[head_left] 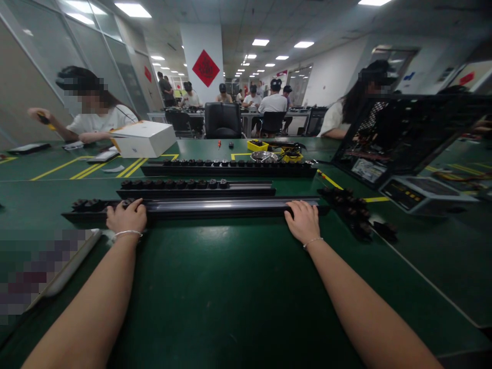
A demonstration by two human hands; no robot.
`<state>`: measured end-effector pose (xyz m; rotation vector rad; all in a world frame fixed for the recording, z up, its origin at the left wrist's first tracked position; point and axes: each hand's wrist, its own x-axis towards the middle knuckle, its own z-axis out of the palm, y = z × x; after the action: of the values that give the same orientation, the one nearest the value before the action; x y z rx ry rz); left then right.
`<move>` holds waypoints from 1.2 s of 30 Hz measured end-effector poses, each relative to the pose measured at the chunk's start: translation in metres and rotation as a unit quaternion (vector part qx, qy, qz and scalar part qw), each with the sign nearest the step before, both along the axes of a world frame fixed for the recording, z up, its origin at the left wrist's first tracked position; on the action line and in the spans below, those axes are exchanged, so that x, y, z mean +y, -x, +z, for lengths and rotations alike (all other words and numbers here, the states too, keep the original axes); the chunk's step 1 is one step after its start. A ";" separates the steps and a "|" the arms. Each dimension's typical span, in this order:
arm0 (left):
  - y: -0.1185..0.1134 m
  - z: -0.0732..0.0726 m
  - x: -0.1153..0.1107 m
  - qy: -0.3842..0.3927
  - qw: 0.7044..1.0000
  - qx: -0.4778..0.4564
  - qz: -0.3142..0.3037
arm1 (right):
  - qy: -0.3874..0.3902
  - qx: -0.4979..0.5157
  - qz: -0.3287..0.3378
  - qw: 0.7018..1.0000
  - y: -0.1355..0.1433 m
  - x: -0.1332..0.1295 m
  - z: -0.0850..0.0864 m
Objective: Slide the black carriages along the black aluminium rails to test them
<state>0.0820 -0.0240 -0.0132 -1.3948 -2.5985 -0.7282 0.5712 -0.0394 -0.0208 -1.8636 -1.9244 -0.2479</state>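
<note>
A long black rail (pixel 215 206) lies across the green table in front of me, with a few black knobs seated at its left end. My left hand (pixel 126 217) grips the rail near that left end, fingers curled over it. My right hand (pixel 304 221) rests on the rail near its right end, fingers over its top edge. Two more black rails lie beyond it: the middle rail (pixel 196 187) has knobs along its left half, and the far rail (pixel 230 167) carries knobs along its whole length.
Loose black knobs (pixel 355 212) are heaped right of the near rail. An open computer case (pixel 407 148) stands at the right. A white box (pixel 144 138), yellow trays (pixel 257 145) and a metal bowl (pixel 263 156) sit farther back. Other people work at left, right and behind.
</note>
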 end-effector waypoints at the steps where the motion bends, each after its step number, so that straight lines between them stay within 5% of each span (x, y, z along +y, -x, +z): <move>1: -0.003 0.002 -0.002 -0.002 1.000 -0.007 0.021 | 0.000 0.001 0.001 1.000 0.000 0.000 0.000; 36: -0.013 0.003 -0.011 0.001 1.000 0.004 -0.031 | -0.009 -0.012 0.009 1.000 -0.004 0.003 -0.001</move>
<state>0.0954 -0.0347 -0.0100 -1.4809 -2.5616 -0.7265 0.5749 -0.0366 -0.0220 -1.8377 -1.9473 -0.2823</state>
